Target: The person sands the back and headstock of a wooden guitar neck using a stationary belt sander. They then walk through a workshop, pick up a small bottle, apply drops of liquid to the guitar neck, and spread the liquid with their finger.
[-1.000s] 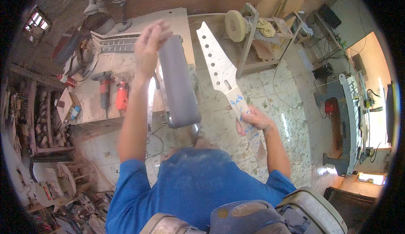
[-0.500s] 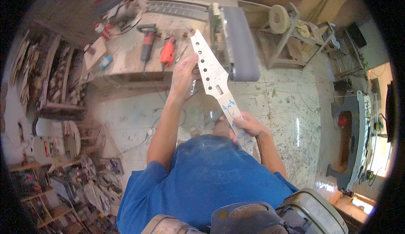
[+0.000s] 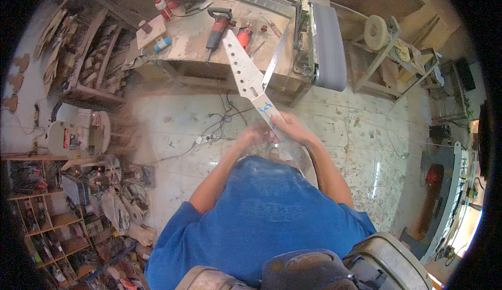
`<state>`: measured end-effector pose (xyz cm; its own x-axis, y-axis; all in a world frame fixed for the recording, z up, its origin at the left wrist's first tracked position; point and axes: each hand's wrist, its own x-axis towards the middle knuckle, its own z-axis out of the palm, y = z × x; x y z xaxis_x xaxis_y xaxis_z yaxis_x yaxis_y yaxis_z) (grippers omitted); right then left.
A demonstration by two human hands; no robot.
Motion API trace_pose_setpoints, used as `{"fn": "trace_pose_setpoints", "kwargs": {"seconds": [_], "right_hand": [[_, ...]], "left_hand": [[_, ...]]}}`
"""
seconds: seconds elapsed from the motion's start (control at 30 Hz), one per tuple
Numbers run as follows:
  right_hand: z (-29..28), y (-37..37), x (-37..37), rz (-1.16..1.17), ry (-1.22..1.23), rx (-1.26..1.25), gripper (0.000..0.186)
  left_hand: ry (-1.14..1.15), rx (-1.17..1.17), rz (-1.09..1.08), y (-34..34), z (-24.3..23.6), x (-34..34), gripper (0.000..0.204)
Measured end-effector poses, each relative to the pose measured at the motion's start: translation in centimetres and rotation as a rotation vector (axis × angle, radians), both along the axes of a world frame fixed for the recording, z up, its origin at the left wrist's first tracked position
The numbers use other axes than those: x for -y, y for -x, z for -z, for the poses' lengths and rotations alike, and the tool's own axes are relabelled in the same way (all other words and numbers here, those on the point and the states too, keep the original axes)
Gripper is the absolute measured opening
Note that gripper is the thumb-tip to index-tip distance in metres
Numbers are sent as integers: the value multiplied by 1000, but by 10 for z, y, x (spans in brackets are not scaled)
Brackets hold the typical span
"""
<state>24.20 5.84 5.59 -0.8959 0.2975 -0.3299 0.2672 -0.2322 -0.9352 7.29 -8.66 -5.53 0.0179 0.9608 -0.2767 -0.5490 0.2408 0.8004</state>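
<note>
A pale wooden guitar neck slants up and to the left in front of me. A row of dark tuner holes runs along its headstock, and blue leaf-like markings show on the fretboard side. My right hand is closed around the neck below the headstock. Blurred by motion, my left hand is beside the lower part of the neck, near my shirt; its fingers are smeared, so I cannot make out whether it touches the wood. The neck's lower end is partly hidden behind my right hand and forearm.
Ahead, a workbench carries a dark-and-red power tool, a red power tool and a red-and-white bottle. A belt sander stands at its right end. Cables lie on the floor; cluttered shelves are at left.
My left hand has let go of the headstock and come down toward my body. My right hand now grips higher on the neck. The view has shifted, bringing the bench further right.
</note>
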Motion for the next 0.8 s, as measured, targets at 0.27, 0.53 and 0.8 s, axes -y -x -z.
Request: {"fn": "trace_pose_setpoints", "kwargs": {"seconds": [0.27, 0.53, 0.8], "right_hand": [[-2, 82, 27, -207, -168, -256, 52], [85, 27, 1, -170, -77, 79, 50], [279, -198, 9, 315, 83, 737, 33]], "left_hand": [[294, -850, -277, -16, -8, 15, 55], [601, -856, -665, 65, -13, 166, 28], [866, -626, -695, 54, 9, 332, 28]]}}
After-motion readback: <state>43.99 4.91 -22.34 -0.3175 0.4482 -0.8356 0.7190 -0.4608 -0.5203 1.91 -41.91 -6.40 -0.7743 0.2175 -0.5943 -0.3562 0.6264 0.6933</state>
